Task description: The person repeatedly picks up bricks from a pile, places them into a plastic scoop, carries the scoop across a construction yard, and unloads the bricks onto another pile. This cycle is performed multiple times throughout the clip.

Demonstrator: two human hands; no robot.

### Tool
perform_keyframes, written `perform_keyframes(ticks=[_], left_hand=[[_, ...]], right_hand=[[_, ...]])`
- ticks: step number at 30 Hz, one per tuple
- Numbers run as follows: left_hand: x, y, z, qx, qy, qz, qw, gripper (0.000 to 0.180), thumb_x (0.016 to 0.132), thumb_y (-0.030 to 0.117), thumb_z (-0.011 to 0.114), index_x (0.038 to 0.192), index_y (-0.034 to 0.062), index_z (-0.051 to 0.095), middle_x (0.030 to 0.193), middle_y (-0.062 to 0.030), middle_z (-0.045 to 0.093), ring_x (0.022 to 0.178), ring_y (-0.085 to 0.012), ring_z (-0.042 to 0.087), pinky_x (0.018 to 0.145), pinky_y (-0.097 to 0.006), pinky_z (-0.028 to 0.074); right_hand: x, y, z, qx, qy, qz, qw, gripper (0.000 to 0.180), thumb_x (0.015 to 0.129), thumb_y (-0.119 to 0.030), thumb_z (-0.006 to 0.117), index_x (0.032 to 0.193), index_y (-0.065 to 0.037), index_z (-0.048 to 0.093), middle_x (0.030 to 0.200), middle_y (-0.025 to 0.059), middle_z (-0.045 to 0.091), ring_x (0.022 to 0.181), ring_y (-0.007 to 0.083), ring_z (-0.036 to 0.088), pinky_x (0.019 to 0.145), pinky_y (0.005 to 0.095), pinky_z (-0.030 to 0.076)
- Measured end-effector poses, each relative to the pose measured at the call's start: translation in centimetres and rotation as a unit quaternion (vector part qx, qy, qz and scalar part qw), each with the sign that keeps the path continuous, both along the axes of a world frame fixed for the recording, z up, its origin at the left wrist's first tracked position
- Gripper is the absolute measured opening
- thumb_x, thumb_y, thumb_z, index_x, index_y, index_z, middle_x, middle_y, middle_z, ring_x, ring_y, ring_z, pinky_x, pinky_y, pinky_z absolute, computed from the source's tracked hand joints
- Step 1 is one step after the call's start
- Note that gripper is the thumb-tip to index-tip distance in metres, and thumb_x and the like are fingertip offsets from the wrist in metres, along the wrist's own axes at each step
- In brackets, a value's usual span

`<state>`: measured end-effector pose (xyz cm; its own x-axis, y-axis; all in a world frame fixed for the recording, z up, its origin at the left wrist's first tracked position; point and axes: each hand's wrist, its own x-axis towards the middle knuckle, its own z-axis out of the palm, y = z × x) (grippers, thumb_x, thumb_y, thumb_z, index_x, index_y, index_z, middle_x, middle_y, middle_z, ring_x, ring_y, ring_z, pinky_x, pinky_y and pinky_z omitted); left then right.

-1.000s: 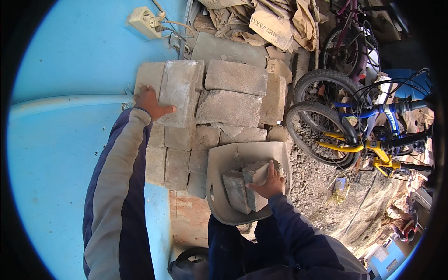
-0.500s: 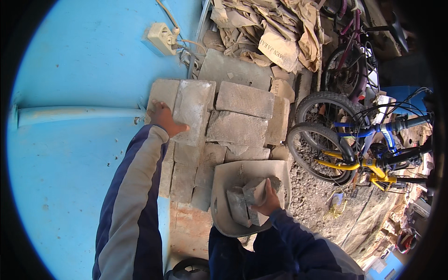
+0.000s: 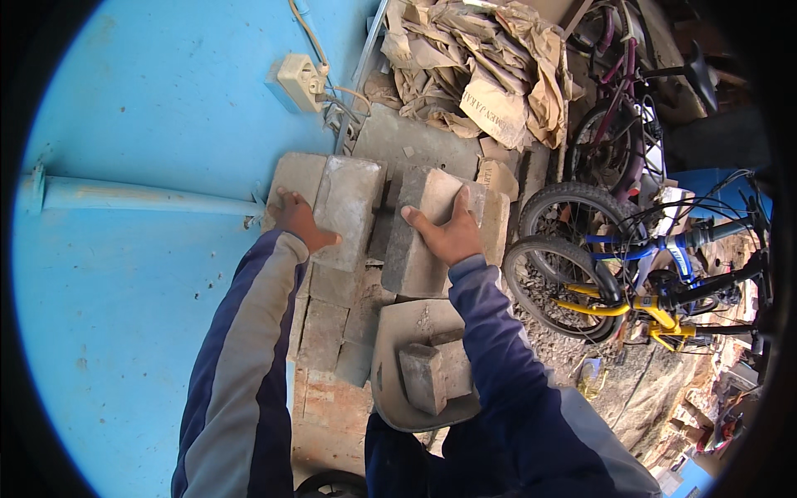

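Observation:
My left hand (image 3: 299,224) lies on top of the stacked grey blocks (image 3: 344,199), fingers spread over the leftmost block and thumb stretched out to the right. My right hand (image 3: 451,232) grips a grey block (image 3: 408,241) from its right side, with thumb and a finger over its top. That block is above the right part of the stack and covers the blocks under it. Close to my legs, a grey, scooped plastic container (image 3: 384,390) with a handle slot holds several smaller block pieces (image 3: 423,378).
A blue wall (image 3: 141,290) with a pipe (image 3: 149,196) and a socket box (image 3: 300,81) runs along the left. Torn brown paper (image 3: 498,91) is heaped beyond the stack. Bicycles, one with a yellow frame (image 3: 618,309), stand at the right over gravel.
My right hand has moved up and away from the container to above the stack, carrying a block. My left hand has stayed on the blocks.

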<state>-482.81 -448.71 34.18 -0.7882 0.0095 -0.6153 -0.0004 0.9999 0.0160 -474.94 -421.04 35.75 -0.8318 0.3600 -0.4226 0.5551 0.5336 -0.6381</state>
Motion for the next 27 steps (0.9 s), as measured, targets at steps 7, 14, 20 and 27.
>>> perform_keyframes(ticks=[7, 14, 20, 27], left_hand=[[-0.1, -0.6, -1.3, -0.003, 0.014, -0.026, 1.0, 0.135, 0.061, 0.062, 0.084, 0.148, -0.0186, 0.02, 0.158, -0.0373, 0.011, 0.145, -0.0589, 0.013, 0.119, -0.057, 0.021], [-0.6, -1.3, -1.3, 0.028, 0.012, -0.054, 0.998, 0.131, 0.064, 0.062, 0.083, 0.144, -0.023, 0.023, 0.153, -0.0419, 0.021, 0.148, -0.0494, 0.016, 0.121, -0.054, 0.018], [-0.5, -1.1, -0.5, 0.089, 0.017, -0.022, 0.996, 0.118, 0.062, 0.049, 0.088, 0.139, -0.0235, 0.035, 0.148, -0.0401, 0.035, 0.144, -0.0431, 0.032, 0.117, -0.041, 0.032], [-0.4, -0.8, -0.3, 0.017, 0.026, -0.061, 0.998, 0.13, 0.063, 0.061, 0.083, 0.143, -0.0238, 0.026, 0.152, -0.041, 0.026, 0.148, -0.0477, 0.021, 0.121, -0.051, 0.019]], right_hand=[[0.9, -3.1, -4.0, 0.045, 0.118, 0.102, 0.987, 0.093, 0.077, -0.034, 0.08, 0.149, 0.004, 0.036, 0.132, 0.0298, 0.048, 0.125, 0.0442, 0.049, 0.106, 0.0439, 0.043], [17.0, 10.1, -8.1, 0.009, 0.06, -0.013, 0.998, 0.084, 0.078, -0.026, 0.081, 0.149, -0.005, 0.04, 0.122, 0.021, 0.064, 0.11, 0.0346, 0.064, 0.096, 0.0415, 0.051], [36.8, 11.8, -10.1, 0.026, -0.325, 0.025, 0.945, 0.125, 0.062, -0.043, 0.09, 0.156, -0.003, 0.017, 0.148, 0.0289, 0.042, 0.137, 0.0399, 0.044, 0.113, 0.0435, 0.039], [37.6, 11.0, -10.1, 0.02, -0.333, -0.054, 0.941, 0.102, 0.065, -0.039, 0.087, 0.143, 0.006, 0.038, 0.123, 0.0302, 0.062, 0.115, 0.0394, 0.063, 0.098, 0.0432, 0.051]])
